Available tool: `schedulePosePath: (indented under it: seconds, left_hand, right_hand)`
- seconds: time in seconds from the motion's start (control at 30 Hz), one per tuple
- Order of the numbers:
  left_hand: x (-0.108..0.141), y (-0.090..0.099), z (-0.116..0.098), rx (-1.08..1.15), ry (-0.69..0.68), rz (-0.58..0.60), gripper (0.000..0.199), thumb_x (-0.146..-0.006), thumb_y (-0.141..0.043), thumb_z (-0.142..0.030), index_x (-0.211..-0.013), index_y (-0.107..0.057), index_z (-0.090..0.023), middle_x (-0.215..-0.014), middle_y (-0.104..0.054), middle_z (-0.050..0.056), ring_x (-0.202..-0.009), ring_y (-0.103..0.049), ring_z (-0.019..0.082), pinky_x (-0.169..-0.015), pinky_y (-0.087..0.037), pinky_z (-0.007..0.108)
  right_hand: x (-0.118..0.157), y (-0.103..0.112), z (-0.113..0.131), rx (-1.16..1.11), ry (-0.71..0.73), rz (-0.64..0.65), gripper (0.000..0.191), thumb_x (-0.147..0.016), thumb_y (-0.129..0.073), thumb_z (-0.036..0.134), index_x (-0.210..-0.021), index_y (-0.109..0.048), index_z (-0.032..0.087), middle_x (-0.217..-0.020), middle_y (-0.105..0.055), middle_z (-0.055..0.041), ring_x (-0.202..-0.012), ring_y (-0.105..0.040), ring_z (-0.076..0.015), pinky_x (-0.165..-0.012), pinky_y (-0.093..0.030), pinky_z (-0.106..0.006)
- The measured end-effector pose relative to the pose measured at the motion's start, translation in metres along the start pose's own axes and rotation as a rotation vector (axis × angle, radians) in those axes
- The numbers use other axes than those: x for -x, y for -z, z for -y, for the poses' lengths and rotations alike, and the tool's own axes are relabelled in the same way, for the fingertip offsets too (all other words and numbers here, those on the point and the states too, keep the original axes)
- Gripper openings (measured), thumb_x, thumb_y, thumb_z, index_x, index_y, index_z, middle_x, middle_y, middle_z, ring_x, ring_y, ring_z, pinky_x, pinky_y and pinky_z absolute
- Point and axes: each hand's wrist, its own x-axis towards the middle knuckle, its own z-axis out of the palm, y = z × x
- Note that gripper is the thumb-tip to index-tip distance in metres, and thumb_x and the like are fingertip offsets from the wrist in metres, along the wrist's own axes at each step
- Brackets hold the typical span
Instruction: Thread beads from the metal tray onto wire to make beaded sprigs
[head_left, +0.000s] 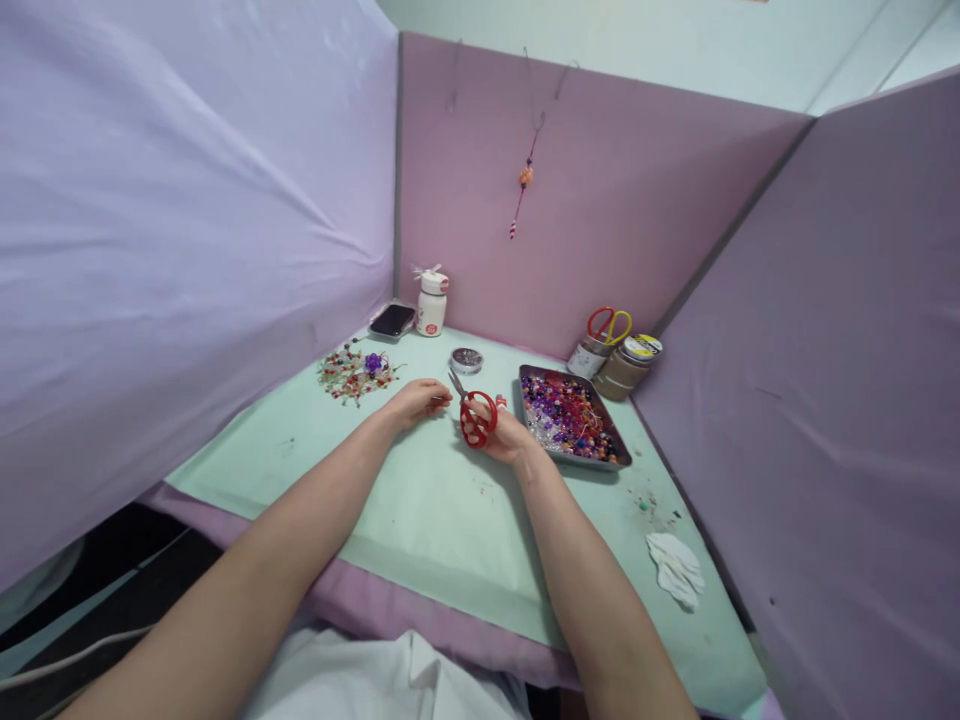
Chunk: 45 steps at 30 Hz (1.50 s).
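In the head view my right hand (pixel 504 432) grips a pair of red-handled scissors (pixel 480 420), its fingers at the loops and the metal blades tipped up to the left. A small red-and-white piece (pixel 501 402) shows beside that hand. My left hand (pixel 421 402) is just left of the blade tips, fingers curled together in a pinch. Whatever it pinches is too small to make out. Beyond the two hands stands a small round dish (pixel 466 360) of dark bits. Right of my right hand is a metal tray (pixel 574 461) filled with mixed beads.
Beaded strands with a purple cluster (pixel 373 364) lie at left, near a phone (pixel 393 320) and a white bottle (pixel 431 302). At back right are a can (pixel 587 358) holding more scissors and a jar (pixel 628 368). A white cloth (pixel 675 568) lies front right; a beaded string (pixel 526 177) hangs behind.
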Motion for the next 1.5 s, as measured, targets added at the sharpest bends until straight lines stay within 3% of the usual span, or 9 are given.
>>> schedulePosePath:
  seconds: [0.8,1.13,1.23,1.33,1.43,1.5]
  left_hand:
    - [0.002,0.0,0.002,-0.052,0.005,0.057,0.004,-0.064,-0.067,-0.014,-0.062,-0.064,-0.012,-0.065,-0.064,0.007,-0.061,-0.056,0.011,-0.062,-0.047,0.023]
    - [0.001,0.001,0.003,-0.029,0.012,0.079,0.017,-0.058,-0.077,-0.021,-0.062,-0.063,-0.012,-0.066,-0.064,0.006,-0.065,-0.058,0.012,-0.069,-0.048,0.027]
    - [0.001,0.003,0.002,-0.009,0.023,0.09,0.02,-0.057,-0.079,-0.023,-0.063,-0.063,-0.011,-0.069,-0.065,0.006,-0.067,-0.059,0.013,-0.071,-0.048,0.028]
    - [0.001,0.004,-0.001,0.033,0.013,0.093,0.02,-0.058,-0.078,-0.023,-0.067,-0.064,-0.012,-0.073,-0.066,0.006,-0.071,-0.06,0.013,-0.069,-0.047,0.026]
    - [0.001,0.005,-0.004,0.098,-0.017,0.108,0.021,-0.06,-0.078,-0.024,-0.07,-0.064,-0.012,-0.076,-0.064,0.005,-0.07,-0.058,0.011,-0.064,-0.045,0.022]
    - [0.001,0.005,-0.005,0.148,-0.034,0.124,0.022,-0.062,-0.079,-0.025,-0.072,-0.064,-0.012,-0.075,-0.061,0.003,-0.065,-0.055,0.008,-0.061,-0.044,0.021]
  right_hand:
    - [0.0,0.007,-0.002,0.011,0.07,-0.019,0.039,-0.059,-0.082,0.036,-0.078,-0.053,0.018,-0.064,-0.052,0.0059,-0.05,-0.038,-0.0032,-0.044,-0.024,-0.016]
    - [0.007,0.0,-0.001,0.125,0.118,-0.086,0.041,-0.054,-0.084,0.038,-0.07,-0.053,0.016,-0.056,-0.044,0.007,-0.048,-0.034,-0.0032,-0.043,-0.023,-0.018]
    - [0.011,-0.002,0.0,0.26,0.164,-0.17,0.04,-0.056,-0.081,0.042,-0.078,-0.058,0.017,-0.055,-0.044,0.0073,-0.047,-0.036,-0.0049,-0.044,-0.026,-0.02]
    - [0.018,-0.003,0.006,0.495,0.282,-0.372,0.043,-0.063,-0.074,0.044,-0.095,-0.062,0.017,-0.066,-0.055,0.003,-0.052,-0.045,-0.0085,-0.049,-0.034,-0.023]
    - [0.026,-0.004,0.01,0.921,0.381,-0.597,0.038,-0.075,-0.062,0.037,-0.106,-0.062,0.015,-0.085,-0.064,-0.0059,-0.07,-0.057,-0.0156,-0.064,-0.043,-0.028]
    - [0.031,-0.007,0.01,1.242,0.342,-0.662,0.039,-0.077,-0.057,0.029,-0.112,-0.059,0.012,-0.094,-0.065,-0.0115,-0.084,-0.059,-0.0203,-0.074,-0.044,-0.03]
